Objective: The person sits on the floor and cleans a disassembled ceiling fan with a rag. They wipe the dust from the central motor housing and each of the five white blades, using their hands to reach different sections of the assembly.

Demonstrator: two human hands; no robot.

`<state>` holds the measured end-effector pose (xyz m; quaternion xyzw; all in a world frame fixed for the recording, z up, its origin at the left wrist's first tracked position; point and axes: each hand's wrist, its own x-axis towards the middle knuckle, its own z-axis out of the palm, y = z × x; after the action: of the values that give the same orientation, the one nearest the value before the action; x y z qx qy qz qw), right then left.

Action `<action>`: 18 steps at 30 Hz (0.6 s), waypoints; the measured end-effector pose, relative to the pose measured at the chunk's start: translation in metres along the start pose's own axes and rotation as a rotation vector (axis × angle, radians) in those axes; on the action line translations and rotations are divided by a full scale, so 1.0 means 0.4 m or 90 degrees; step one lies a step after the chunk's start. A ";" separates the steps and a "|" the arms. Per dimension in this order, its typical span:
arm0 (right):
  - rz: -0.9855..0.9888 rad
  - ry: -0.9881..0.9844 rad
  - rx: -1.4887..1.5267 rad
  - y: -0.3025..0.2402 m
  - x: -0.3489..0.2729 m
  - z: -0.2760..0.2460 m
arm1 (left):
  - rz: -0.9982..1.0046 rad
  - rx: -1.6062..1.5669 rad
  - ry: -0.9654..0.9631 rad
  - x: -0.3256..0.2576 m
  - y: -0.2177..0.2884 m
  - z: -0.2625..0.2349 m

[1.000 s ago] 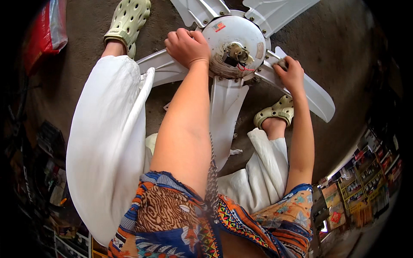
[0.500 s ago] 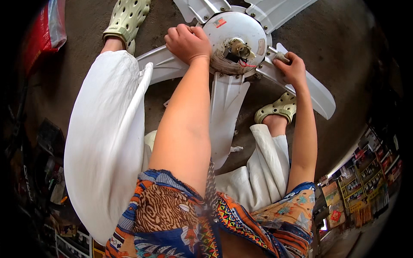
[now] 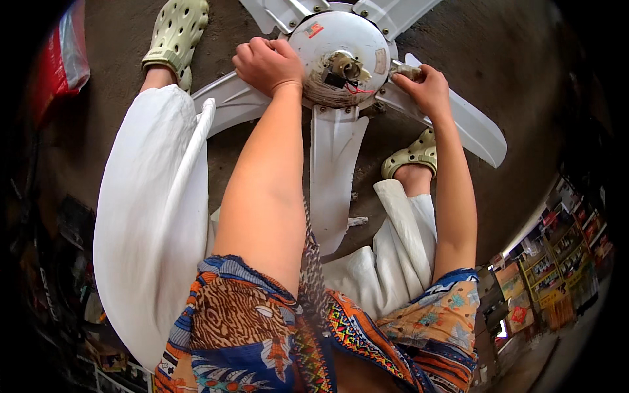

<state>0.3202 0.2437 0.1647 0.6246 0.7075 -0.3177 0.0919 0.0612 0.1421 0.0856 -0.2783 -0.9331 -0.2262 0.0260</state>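
A white ceiling fan lies on the brown floor between my feet, its round motor housing [image 3: 347,39] facing up with a metal shaft and red wires at the centre. My left hand [image 3: 267,63] grips the left rim of the housing, fingers curled over it. At the housing's right edge, my right hand [image 3: 429,88] is closed around a small metal tool or part [image 3: 405,69], just above a blade's root. One white blade [image 3: 334,170] points toward me, others spread left, right and away.
My feet in pale green perforated clogs [image 3: 175,33] [image 3: 411,156] rest on the floor either side of the fan. White trousers cover my knees. A red bag [image 3: 62,59] lies at far left. Shelves with colourful packages [image 3: 550,281] stand at lower right.
The view has shifted slightly; the fan housing sits a little higher in the picture. Both hands keep their places on the housing, the right one nudged closer to the rim.
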 end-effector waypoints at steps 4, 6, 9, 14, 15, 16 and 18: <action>-0.054 -0.023 0.067 0.067 0.022 -0.006 | 0.004 -0.023 0.010 0.003 0.012 0.000; -0.067 -0.009 0.057 0.069 0.004 -0.008 | 0.007 -0.012 0.001 -0.011 0.014 -0.004; -0.101 0.085 -0.096 0.032 0.002 0.014 | 0.012 0.010 0.006 0.002 0.005 0.007; -0.121 0.155 -0.107 0.012 -0.020 0.027 | -0.001 0.008 0.001 0.000 0.005 -0.001; -0.168 0.174 -0.090 0.032 -0.021 0.028 | 0.003 0.001 0.006 0.001 0.005 -0.002; -0.215 0.192 -0.073 0.054 -0.022 0.026 | 0.007 -0.006 0.011 0.001 0.005 -0.004; -0.279 0.226 -0.043 0.059 -0.045 0.021 | 0.016 -0.023 0.007 -0.010 0.007 -0.004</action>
<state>0.3439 0.2245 0.1598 0.4992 0.8407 -0.1922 -0.0836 0.0661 0.1417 0.0874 -0.2894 -0.9251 -0.2439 0.0290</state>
